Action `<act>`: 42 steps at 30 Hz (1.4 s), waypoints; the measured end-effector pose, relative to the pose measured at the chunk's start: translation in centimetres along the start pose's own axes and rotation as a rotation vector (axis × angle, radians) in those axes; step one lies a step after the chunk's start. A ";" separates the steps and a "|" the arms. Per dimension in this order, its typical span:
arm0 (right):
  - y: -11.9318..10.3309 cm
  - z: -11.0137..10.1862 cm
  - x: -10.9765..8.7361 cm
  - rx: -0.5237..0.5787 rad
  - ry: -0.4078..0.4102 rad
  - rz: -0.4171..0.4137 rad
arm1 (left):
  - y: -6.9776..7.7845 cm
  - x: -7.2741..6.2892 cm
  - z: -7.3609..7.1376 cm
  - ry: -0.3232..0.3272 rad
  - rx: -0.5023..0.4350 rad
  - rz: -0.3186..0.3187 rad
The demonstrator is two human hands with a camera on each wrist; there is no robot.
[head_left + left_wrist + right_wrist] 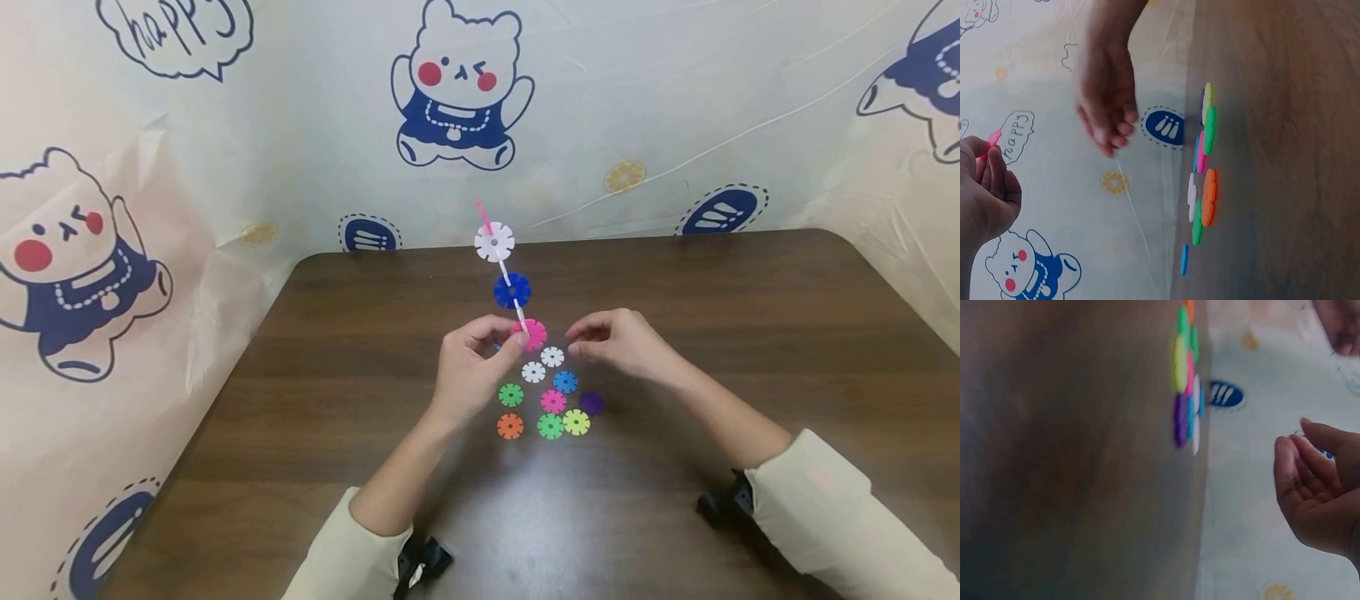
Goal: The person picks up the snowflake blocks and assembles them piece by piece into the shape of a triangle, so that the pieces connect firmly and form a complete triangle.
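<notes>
In the head view my left hand (pixel 471 375) pinches a pink notched disc (pixel 536 335) between thumb and fingers. From that disc a chain of interlocked notched discs rises, leaning left: a blue disc (pixel 512 292), a white disc (pixel 494 242) and, edge-on at the top, a pink one (pixel 483 217); white discs seen edge-on link them. Beside the pinched disc, my right hand (pixel 630 343) hovers with fingers loosely bent, nothing visible between them. The right wrist view shows the right hand's (pixel 1319 500) thumb and fingertips close together. Only the pinched pink piece (pixel 992 140) shows in the left wrist view.
Loose notched discs lie on the brown table (pixel 360 400) below the hands, among them orange (pixel 510 427), yellow (pixel 577 422), purple (pixel 592 404) and white (pixel 533 372) ones. A blue disc is partly hidden by my left hand. A printed cloth (pixel 315 150) hangs behind the table.
</notes>
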State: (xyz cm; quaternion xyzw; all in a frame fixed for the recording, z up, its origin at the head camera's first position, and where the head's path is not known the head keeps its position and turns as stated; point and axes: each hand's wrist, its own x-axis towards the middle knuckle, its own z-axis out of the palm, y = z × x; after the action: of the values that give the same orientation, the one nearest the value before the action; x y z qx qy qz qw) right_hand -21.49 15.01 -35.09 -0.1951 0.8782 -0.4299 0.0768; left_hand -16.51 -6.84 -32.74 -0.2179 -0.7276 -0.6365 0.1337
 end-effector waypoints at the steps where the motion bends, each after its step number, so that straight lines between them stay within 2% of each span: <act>1: 0.3 0.0 0.6 -0.040 -0.015 0.008 | 0.0 0.0 0.0 0.003 0.003 -0.001; 7: 2.0 0.5 3.7 -0.178 -0.136 0.022 | -0.2 0.0 0.0 0.015 0.003 -0.017; 12: 2.6 1.6 5.4 -0.271 -0.222 0.033 | -0.2 0.0 0.0 0.013 -0.006 -0.012; 17: 2.5 2.7 6.3 -0.359 -0.237 0.070 | -0.4 0.1 -0.1 0.011 0.003 -0.006; 22: 2.3 2.8 6.0 -0.374 -0.203 0.048 | -0.4 0.2 -0.2 0.018 -0.006 -0.005; 26: 1.8 2.2 5.0 -0.263 -0.141 0.061 | -0.4 0.2 -0.2 0.012 -0.012 -0.012; 30: 0.5 1.0 3.3 -0.062 -0.094 0.089 | -0.4 0.3 -0.3 0.019 -0.011 -0.024; 34: -0.8 -0.2 1.5 0.122 -0.045 0.077 | -0.5 0.4 -0.4 0.027 -0.005 -0.022; 42: -3.0 -1.6 -1.6 0.462 0.043 0.092 | -1.1 0.4 -0.3 -0.006 0.011 -0.041</act>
State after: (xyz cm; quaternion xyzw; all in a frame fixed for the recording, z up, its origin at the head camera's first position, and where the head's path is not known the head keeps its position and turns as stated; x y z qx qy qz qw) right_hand -19.71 15.11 -31.78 -0.1228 0.7661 -0.6194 0.1203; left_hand -17.39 -7.22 -33.43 -0.2041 -0.7359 -0.6344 0.1196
